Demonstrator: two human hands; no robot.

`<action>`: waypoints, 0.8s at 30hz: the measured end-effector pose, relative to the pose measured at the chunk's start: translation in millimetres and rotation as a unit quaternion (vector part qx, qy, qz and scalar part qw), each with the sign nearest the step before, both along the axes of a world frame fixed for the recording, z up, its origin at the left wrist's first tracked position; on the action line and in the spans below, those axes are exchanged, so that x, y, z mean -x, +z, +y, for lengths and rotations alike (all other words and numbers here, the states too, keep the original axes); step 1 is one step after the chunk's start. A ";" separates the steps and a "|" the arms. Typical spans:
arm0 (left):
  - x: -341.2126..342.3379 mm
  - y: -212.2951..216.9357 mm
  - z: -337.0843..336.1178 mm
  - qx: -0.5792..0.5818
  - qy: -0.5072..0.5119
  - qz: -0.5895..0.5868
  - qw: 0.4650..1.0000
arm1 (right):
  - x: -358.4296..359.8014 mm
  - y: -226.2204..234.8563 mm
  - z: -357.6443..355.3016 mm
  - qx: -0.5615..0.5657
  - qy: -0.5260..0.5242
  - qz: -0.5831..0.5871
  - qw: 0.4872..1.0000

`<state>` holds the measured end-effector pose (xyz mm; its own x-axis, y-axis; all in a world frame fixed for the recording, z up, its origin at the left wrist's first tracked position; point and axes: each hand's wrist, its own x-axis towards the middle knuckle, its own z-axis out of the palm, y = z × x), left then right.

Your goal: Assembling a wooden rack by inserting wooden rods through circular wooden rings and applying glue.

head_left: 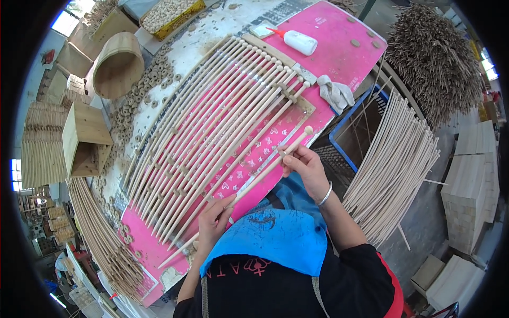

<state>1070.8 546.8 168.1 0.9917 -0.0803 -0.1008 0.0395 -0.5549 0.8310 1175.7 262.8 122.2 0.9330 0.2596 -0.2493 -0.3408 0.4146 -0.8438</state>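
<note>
A pale wooden rod (258, 177) with a ball at its far end and a pointed near end slants across in front of me. My right hand (307, 168) pinches it below the ball, where a small wooden ring (281, 151) sits around the shaft. Lower down, the fingers of my left hand (214, 220) are closed around the same rod. Beyond my hands, several similar ball-ended rods (212, 127) lie side by side on a rack over the pink tabletop (339, 32); rings show on some of them.
Loose wooden rings (127, 114) spread along the left, near a wooden bucket (117, 45) and box (87, 119). A white red-tipped bottle (300, 42) and a rag (335, 94) lie at the far side. Right of me are a blue-rimmed crate (343, 151) and bundled rods (392, 164).
</note>
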 end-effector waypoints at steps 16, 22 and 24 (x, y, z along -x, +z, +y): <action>-60.8 -28.0 -52.1 -0.051 -0.006 -0.170 0.984 | -80.8 -28.0 -31.7 0.223 -0.127 -0.031 0.966; -83.1 -34.3 -67.7 -0.113 -0.005 -0.170 0.979 | -96.5 -3.5 -36.4 0.428 -0.205 -0.128 0.871; -89.0 -34.5 -71.4 -0.129 -0.005 -0.176 0.976 | -95.4 -10.4 -42.1 0.432 -0.217 -0.177 0.857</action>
<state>1159.9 475.4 133.6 0.9676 -0.1075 0.2286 -0.2304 -0.7465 0.6242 1271.1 220.7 111.8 0.9520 -0.2696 0.1453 0.0284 -0.3948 -0.9183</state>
